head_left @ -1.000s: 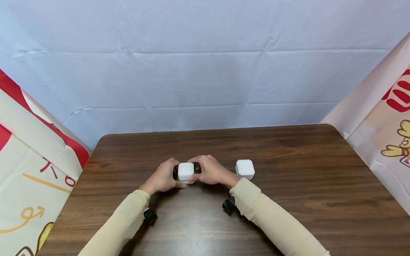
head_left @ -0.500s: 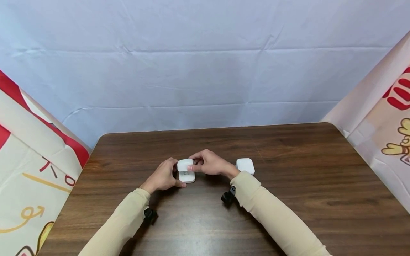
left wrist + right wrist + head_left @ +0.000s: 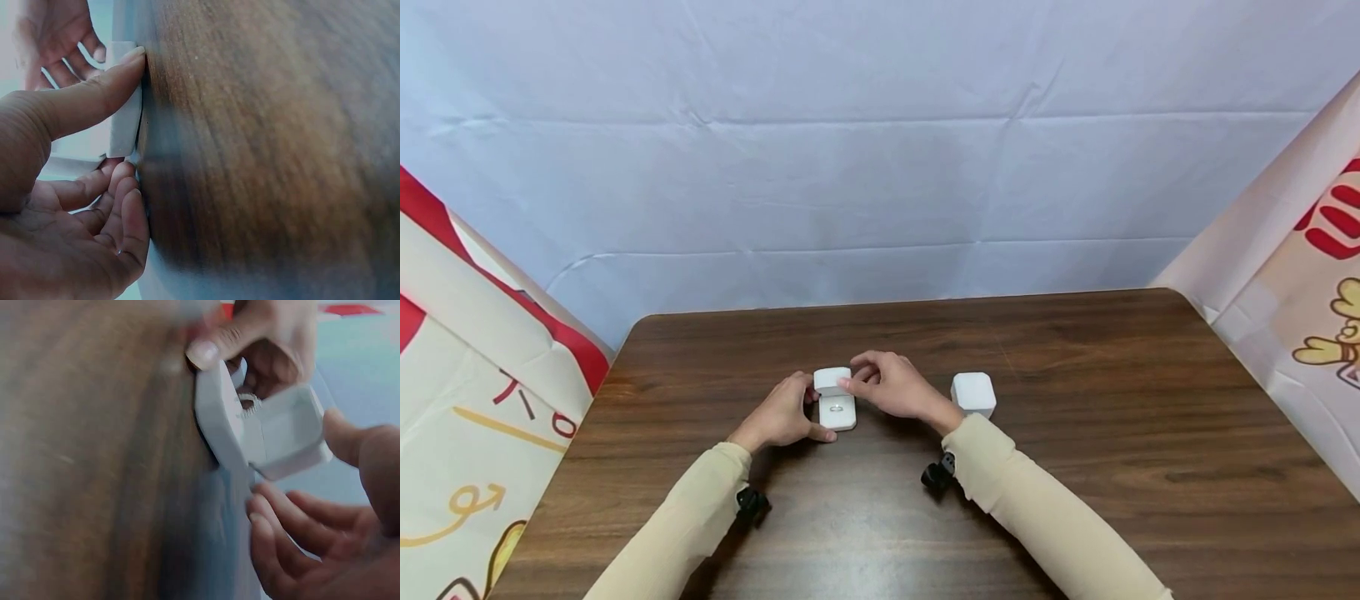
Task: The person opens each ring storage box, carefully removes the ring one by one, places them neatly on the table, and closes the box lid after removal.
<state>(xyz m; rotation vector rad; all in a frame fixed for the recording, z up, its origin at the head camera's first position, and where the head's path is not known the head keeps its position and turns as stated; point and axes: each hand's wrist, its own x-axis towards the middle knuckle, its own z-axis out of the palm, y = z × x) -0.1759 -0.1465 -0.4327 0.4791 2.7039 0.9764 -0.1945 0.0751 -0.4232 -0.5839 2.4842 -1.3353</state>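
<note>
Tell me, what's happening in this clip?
A person has a small white ring box open on the wooden table. The left hand holds the base, and the right hand is at the raised lid, thumb against it. A ring sits inside the base. A second white box rests on the table by the right sleeve.

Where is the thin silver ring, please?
In the head view, the silver ring sits inside the open white box, left of centre beside the left hand.
</note>
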